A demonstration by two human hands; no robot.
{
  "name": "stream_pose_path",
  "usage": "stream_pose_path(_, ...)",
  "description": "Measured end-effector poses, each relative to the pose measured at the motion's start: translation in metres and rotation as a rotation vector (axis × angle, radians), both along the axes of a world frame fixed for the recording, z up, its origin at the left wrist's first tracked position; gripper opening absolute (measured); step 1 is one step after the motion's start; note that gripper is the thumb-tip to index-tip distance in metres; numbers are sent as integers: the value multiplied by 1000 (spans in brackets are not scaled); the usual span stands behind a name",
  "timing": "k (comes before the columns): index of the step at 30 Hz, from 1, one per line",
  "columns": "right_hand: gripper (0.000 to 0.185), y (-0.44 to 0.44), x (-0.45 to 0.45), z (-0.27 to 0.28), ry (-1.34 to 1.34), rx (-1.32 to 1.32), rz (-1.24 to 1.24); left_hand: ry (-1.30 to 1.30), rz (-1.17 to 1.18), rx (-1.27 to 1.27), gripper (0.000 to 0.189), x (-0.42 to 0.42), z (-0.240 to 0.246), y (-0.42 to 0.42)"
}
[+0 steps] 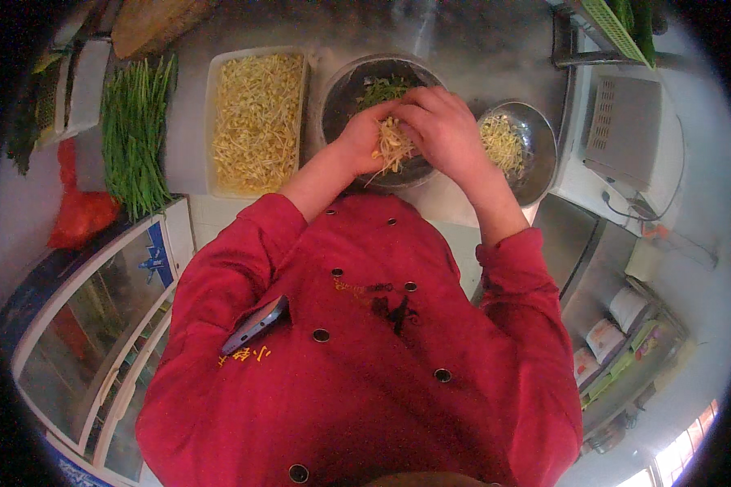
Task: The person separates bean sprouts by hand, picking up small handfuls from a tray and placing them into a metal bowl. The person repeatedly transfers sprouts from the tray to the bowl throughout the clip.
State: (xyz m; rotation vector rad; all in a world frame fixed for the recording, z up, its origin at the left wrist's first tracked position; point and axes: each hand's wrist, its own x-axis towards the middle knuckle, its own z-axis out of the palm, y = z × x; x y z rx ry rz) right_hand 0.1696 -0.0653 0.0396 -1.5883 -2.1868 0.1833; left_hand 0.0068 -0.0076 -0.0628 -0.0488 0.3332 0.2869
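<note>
Over a large dark metal bowl (335, 115), a small bunch of bean sprouts (393, 149) hangs with its thin tails down. My left hand (362, 140) grips the bunch from the left. From the right, my right hand (448, 128) curls its fingers against the same bunch, and its fingertips are partly hidden. Green leaves (382, 90) lie in the bowl behind the hands. To the left stands a white plastic tub (211, 122) full of bean sprouts (257, 119). On the right, a smaller steel bowl (542, 152) contains more sprouts (501, 143).
A bundle of long green stalks (137, 134) lies at the left, above a glass-fronted cabinet (91, 341). Beside it hangs a red mesh bag (85, 219). A grey vented box (624, 131) with a cable is at the right. A phone (256, 325) pokes from the red jacket's pocket.
</note>
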Motion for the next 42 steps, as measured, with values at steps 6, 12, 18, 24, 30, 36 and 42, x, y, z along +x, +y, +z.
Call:
stream_pose_path(6,25,5,-2,4,-11,-38,61,138,-23,63,38,-1,-3,1)
stream_pose_path(12,22,2,3,-2,-22,-49,85,52,-43,25,39,-1,-5,2)
stream_pose_path(18,19,1,7,10,319,-71,-15,-269,-58,-76,39,-6,-12,6)
stream_pose_path(24,12,-29,41,19,1120,-208,-654,131,-15,40,44,-2,19,12)
stream_pose_path(30,14,-109,158,-100,1214,-167,-1028,108,-4,41,49,-11,6,20)
stream_pose_path(36,20,-131,184,-121,947,-164,-1206,111,1,72,47,-12,3,20)
stream_pose_path(42,34,-141,196,-136,960,-144,-1243,104,-4,75,48,-11,1,19)
